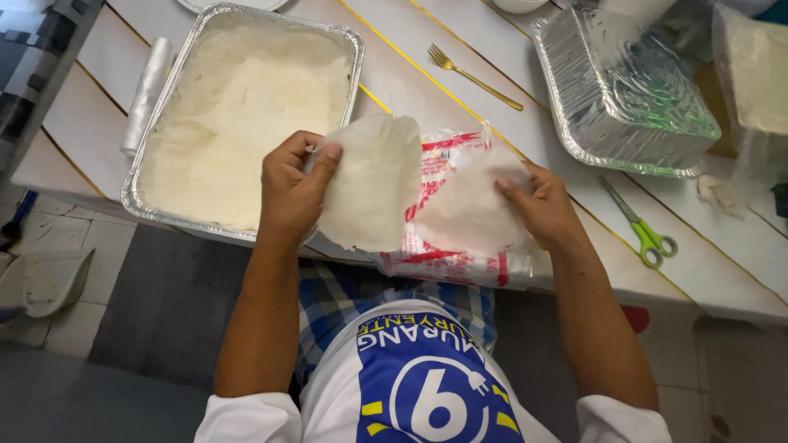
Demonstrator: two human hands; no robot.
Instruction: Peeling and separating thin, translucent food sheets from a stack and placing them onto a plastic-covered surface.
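- Pinching a thin round wrapper (373,184), the left hand (291,193) lifts it.
- Right hand (542,205) grips a second wrapper (468,209) over the plastic packet (447,262).
- Foil tray (144,176) lies beyond the left hand.

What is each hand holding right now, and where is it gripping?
Left hand pinches a thin white wrapper sheet at its upper left edge. Right hand grips a second sheet at its right edge.

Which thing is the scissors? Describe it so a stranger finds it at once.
Start at the white table with thin yellow lines, then go to the foil tray turned upside down at its far right. Just below that tray's near rim lie the scissors, right of the person's right hand. Their green handles set them apart from the gold fork farther back.
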